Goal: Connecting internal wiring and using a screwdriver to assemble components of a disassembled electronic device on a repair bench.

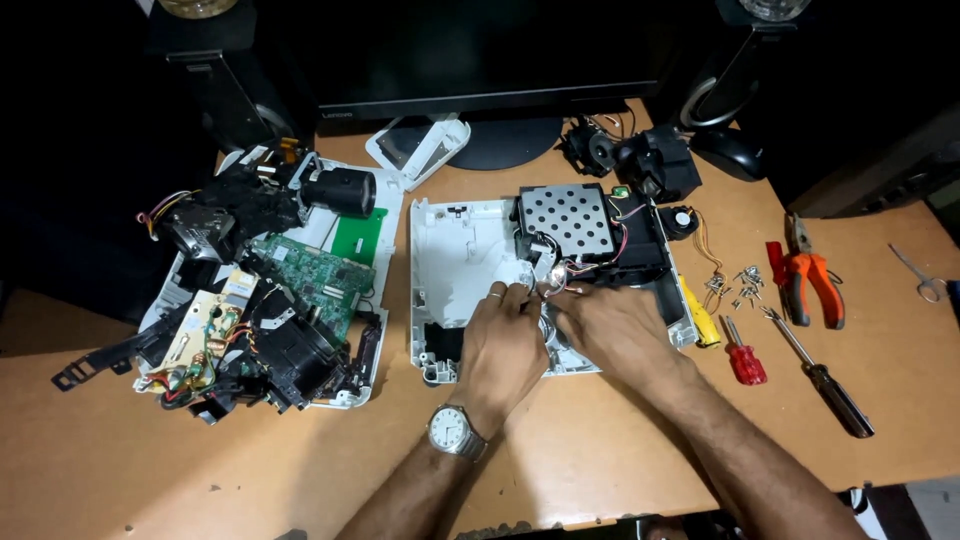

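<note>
Wooden desk (600, 450) under a dark monitor (480, 60) carries a gutted device. At its centre, inside the open white housing (450, 270), both hands meet over a small silvery part (545, 282) beside the perforated metal plate (567, 220): the left hand (500, 340), ringed and wearing a wristwatch (457, 432), steadies it, while the right hand (605, 325) pinches it alongside, fingertips close together. Outward to the right lie loose screws (742, 282), a red screwdriver (743, 357), a long screwdriver (820, 375) and orange pliers (812, 280), within reach. Removed boards and a green circuit board (310, 278) sit piled left, out of the way.
</note>
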